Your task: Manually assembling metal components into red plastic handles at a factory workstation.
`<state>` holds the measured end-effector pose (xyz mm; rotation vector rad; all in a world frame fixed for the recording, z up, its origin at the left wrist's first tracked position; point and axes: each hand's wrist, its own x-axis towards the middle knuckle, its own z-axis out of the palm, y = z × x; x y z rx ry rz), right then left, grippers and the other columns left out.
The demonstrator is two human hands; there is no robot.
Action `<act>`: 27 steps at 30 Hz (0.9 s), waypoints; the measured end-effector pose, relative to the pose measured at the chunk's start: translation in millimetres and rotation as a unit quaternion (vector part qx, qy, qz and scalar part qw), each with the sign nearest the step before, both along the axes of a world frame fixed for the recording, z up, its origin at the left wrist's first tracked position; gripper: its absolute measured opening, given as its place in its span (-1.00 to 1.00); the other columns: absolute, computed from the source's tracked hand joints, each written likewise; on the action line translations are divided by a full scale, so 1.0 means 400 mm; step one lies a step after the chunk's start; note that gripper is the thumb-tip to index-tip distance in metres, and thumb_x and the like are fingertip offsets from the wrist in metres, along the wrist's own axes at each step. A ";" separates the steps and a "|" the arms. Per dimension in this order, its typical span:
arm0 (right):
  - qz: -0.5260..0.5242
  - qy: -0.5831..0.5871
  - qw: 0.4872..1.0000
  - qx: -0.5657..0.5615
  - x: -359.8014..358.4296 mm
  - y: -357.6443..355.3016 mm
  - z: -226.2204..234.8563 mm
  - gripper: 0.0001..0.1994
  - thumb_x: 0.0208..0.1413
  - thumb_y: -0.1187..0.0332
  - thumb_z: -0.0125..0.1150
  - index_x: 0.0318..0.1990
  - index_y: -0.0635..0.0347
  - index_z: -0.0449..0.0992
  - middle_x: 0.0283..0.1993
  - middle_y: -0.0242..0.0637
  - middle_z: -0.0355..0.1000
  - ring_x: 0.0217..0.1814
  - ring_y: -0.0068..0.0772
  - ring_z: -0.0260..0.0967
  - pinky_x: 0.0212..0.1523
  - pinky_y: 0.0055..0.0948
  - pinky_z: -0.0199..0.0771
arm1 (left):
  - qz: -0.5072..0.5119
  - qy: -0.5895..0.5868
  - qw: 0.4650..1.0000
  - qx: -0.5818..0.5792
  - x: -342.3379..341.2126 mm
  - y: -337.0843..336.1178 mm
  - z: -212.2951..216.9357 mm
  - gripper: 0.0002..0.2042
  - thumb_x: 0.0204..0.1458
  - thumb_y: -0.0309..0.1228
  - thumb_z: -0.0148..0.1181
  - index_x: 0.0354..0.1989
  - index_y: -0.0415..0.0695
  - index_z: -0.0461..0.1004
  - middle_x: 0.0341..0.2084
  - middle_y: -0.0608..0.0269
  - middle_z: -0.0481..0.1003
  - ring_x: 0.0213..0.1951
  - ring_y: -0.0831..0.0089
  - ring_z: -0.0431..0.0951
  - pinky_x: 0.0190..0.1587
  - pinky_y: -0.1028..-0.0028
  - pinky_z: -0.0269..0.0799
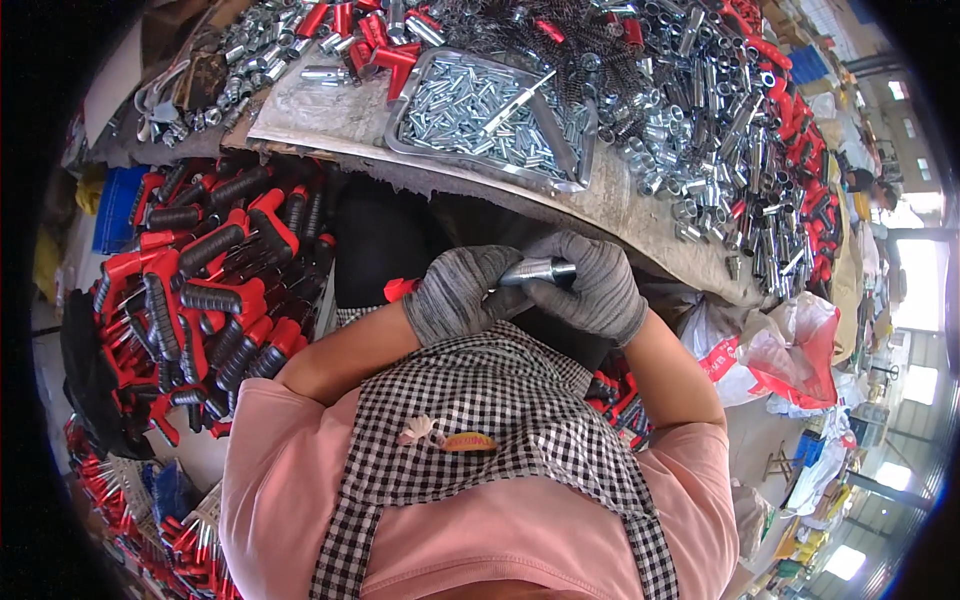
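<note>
Both hands wear grey knitted gloves and meet in front of my checked apron. Between them is a shiny metal cylinder [536, 271], lying roughly sideways. My left hand [458, 297] closes around its left part, with the fingers partly hidden. My right hand [592, 290] grips its right end, the thumb and fingers wrapped round it. A red piece [401, 289] sticks out to the left of my left hand; whether it joins the cylinder is hidden by the glove.
A metal tray [490, 172] of small pins stands on the bench [330, 125] ahead, among springs, metal sleeves [700, 190] and red parts. At left is a heap of red-and-black handled tools [210, 290]. A white-and-red plastic bag [780, 350] lies at right.
</note>
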<state>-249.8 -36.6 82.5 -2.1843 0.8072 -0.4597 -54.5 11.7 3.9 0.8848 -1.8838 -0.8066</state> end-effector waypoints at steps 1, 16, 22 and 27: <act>-0.027 -0.003 1.000 0.011 0.006 0.006 -0.001 -0.73 -0.08 0.29 0.32 -0.24 0.19 0.47 -0.35 -0.24 0.49 -0.34 -0.31 0.48 -0.30 -0.43 0.46 | 0.028 0.003 1.000 -0.006 -0.006 0.004 0.000 -0.68 -0.11 -0.32 0.29 -0.24 -0.26 0.42 -0.47 -0.01 0.47 -0.42 0.05 0.52 -0.38 0.27 0.44; 0.057 -0.303 0.575 0.758 -0.049 0.024 -0.269 -0.09 -0.13 -0.02 0.36 0.31 0.21 0.02 -0.02 -0.13 0.40 0.00 -0.23 0.38 -0.02 -0.28 0.41 | -0.202 0.571 0.787 0.118 0.081 -0.075 0.095 -0.69 0.04 -0.16 0.14 -0.41 -0.23 0.45 -0.60 0.17 0.45 -0.58 0.44 0.41 -0.39 0.33 0.40; -0.112 -0.429 0.497 0.746 -0.212 0.066 -0.271 -0.37 -0.09 0.35 0.29 0.18 0.24 0.19 -0.19 -0.19 0.44 -0.31 -0.34 0.43 -0.28 -0.37 0.51 | -0.010 0.618 0.694 0.368 -0.002 -0.040 -0.119 -0.61 -0.01 -0.17 0.00 -0.16 -0.25 0.42 -0.22 -0.03 0.47 -0.09 0.13 0.45 0.07 0.06 0.30; -0.327 -0.292 0.614 0.656 -0.155 0.088 -0.378 -0.53 -0.14 0.38 0.20 0.02 0.17 0.35 -0.37 -0.32 0.40 -0.44 -0.33 0.39 -0.39 -0.33 0.48 | -0.134 0.102 0.933 0.319 -0.141 -0.125 -0.296 -0.66 0.03 -0.21 0.02 -0.11 -0.18 0.40 -0.21 0.03 0.47 -0.11 0.15 0.45 0.01 0.10 0.34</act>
